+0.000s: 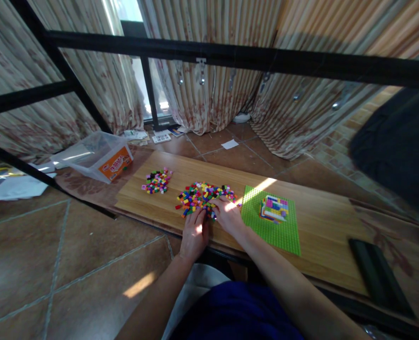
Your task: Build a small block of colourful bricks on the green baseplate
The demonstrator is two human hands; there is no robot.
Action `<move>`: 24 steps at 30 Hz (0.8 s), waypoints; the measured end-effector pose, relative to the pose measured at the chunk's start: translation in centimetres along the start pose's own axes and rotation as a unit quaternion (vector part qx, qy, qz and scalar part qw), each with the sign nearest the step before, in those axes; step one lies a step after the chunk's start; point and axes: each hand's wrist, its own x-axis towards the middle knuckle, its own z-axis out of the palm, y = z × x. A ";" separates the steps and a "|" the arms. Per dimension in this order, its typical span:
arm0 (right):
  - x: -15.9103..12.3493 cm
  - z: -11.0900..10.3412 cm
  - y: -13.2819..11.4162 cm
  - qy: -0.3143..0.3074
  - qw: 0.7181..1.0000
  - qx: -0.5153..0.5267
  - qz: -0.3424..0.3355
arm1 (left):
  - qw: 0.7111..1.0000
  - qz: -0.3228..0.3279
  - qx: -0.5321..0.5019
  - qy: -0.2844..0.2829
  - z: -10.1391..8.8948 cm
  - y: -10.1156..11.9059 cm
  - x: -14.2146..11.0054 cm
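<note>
A heap of small coloured building bricks (202,193) lies on the wooden board in front of me. My left hand (195,232) rests at the heap's near edge, fingers stretched towards the bricks and nothing visible in them. From the right, my right hand (227,215) reaches into the same heap with its fingers bent together; whatever is between the fingertips is too small to make out. Just right of it lies a green studded baseplate (269,236), carrying a low boxy build of several colours (275,209).
A smaller brick pile (158,181) sits further left on the wooden board (322,236). Beyond it stands a clear plastic tub (89,153) with an orange label. A dark flat object (379,276) lies at the right end. Black metal bars (230,57) cross in front of the curtains.
</note>
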 end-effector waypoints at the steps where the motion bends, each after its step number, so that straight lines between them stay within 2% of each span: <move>1: 0.1 0.0 0.1 0.000 1.000 -0.005 -0.003 | 1.000 0.000 0.000 0.001 0.0 0.0 0.0; 11: -0.3 -0.3 -0.1 -0.020 0.997 -0.065 0.023 | 1.000 0.010 -0.011 0.014 0.3 -0.6 0.0; 15: -0.7 -0.9 -0.4 -0.019 0.998 -0.046 0.049 | 0.999 0.006 -0.021 0.027 0.5 -1.2 0.2; 18: -1.7 -1.7 -0.3 0.016 0.995 0.055 0.078 | 0.999 -0.010 -0.038 0.036 0.0 -0.7 0.7; 20: -2.7 -2.3 -0.1 0.039 0.981 0.165 0.089 | 0.998 -0.007 -0.055 0.028 -0.7 0.5 1.3; 22: -4.0 -3.0 0.4 0.041 0.954 0.283 0.090 | 0.996 0.016 -0.086 -0.003 -1.3 2.1 2.1; 24: -5.4 -3.8 1.0 0.031 0.914 0.394 0.093 | 0.989 0.047 -0.127 -0.058 -1.6 3.9 2.8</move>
